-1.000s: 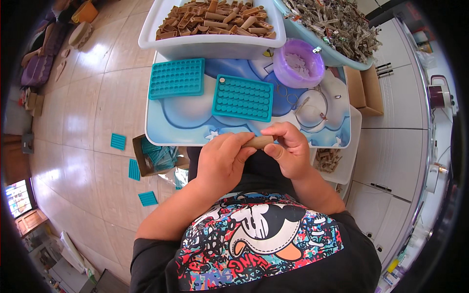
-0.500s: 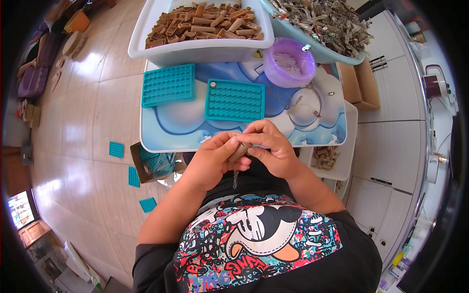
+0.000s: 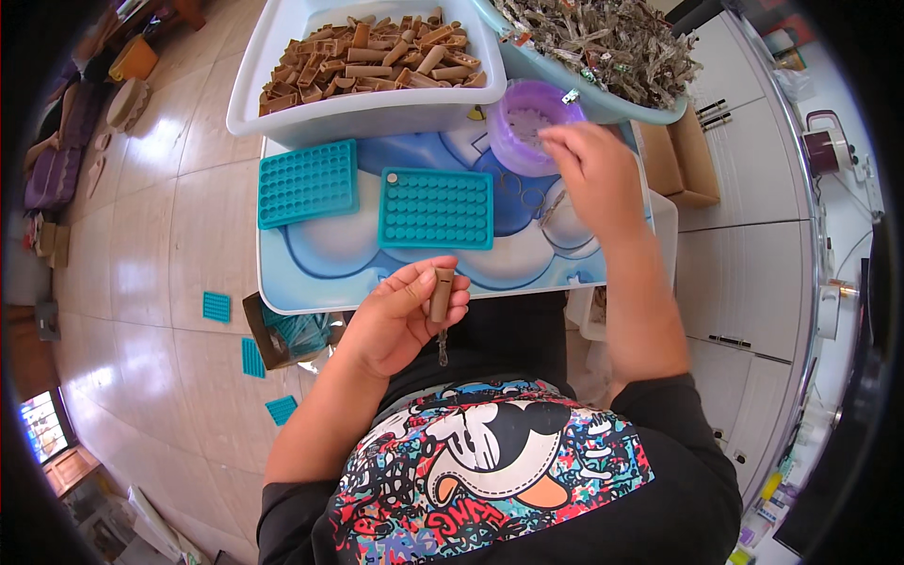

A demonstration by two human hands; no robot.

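Tiled room, cloud-patterned table: a brown tubular piece is held in the left hand, a purple bowl is reached with the right hand

Pale, glossy floor tiles are spread on the left, and white cabinets are lined up on the right. Along the table's far side are set a white tub heaped with brown pieces and a pale blue basin piled with grey, wiry bundles. Two teal trays are placed nearer: one left, one central, with a small round piece seated in the central tray's far left corner. On the floor, by the table's near left corner, a cardboard box is filled with teal items, and three small teal trays are scattered beside it.

The tubular piece is gripped nearly upright between the left thumb and fingers, just off the table's near edge; a thin twisted strand is seen hanging below it. The right fingers are bent at the bowl's near right rim; whether anything is pinched there cannot be told.

Half a second ago, the piece was handled by both hands together. Since then the right hand has been moved away to the bowl, and the piece has been left in the left hand alone.
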